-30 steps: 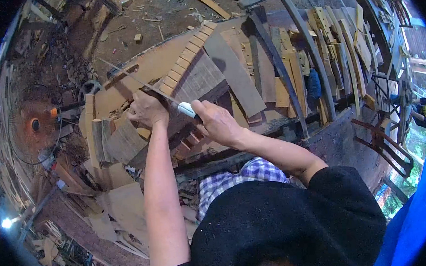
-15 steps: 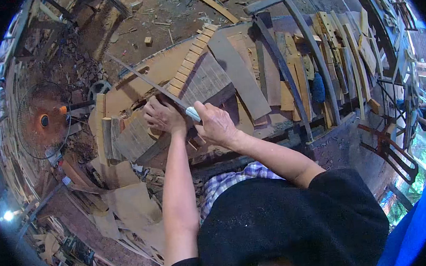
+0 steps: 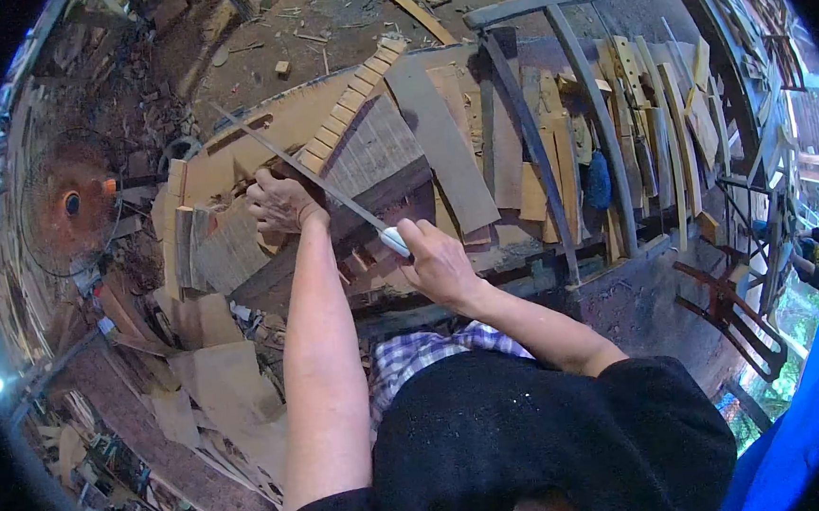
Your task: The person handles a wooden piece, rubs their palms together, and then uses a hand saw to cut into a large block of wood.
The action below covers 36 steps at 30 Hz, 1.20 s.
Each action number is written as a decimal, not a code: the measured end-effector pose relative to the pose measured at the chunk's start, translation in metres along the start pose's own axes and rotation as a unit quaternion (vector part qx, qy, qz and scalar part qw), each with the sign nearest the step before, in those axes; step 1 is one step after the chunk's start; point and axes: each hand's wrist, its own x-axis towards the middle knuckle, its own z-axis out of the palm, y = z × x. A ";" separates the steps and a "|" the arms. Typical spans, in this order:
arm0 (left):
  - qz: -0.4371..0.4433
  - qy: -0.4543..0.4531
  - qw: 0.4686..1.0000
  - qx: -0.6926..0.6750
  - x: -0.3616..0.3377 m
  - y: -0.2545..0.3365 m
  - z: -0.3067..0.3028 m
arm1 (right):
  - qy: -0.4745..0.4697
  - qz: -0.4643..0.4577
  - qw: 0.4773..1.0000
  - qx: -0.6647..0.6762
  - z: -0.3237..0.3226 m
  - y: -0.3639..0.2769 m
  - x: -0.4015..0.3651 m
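Note:
My right hand is closed around the white handle of a handsaw. The saw's long thin blade slants up and left, passing just beside my left hand and across the lower end of a row of small pale wooden blocks. My left hand is curled down with bent fingers on a piece of wood at that lower end, which the hand mostly covers. Beneath lies a grooved grey-brown board with a dark edge. Where the blade's teeth meet the wood is hidden.
A wooden frame leans across the bench's right part, above several planks and a blue object. To the left stands a fan. Flat wood sheets lie lower left; offcuts litter the ground beyond the bench.
My right hand has drawn the saw back toward my body, down and right, so its handle is farther from my left hand. The whole view has shifted slightly.

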 end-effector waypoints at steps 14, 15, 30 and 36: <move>0.024 0.008 0.999 0.043 0.002 -0.001 -0.002 | 0.024 -0.045 0.999 -0.005 0.010 -0.021 0.050; 0.023 0.001 0.999 0.041 0.001 0.000 -0.004 | 0.025 -0.042 0.998 -0.024 0.016 -0.022 0.053; 0.017 0.018 1.000 0.018 0.005 0.002 -0.003 | 0.065 -0.047 0.997 -0.025 0.021 -0.013 0.045; 0.021 0.027 0.999 0.010 0.002 0.005 -0.002 | 0.007 0.017 0.999 -0.031 -0.006 -0.001 -0.011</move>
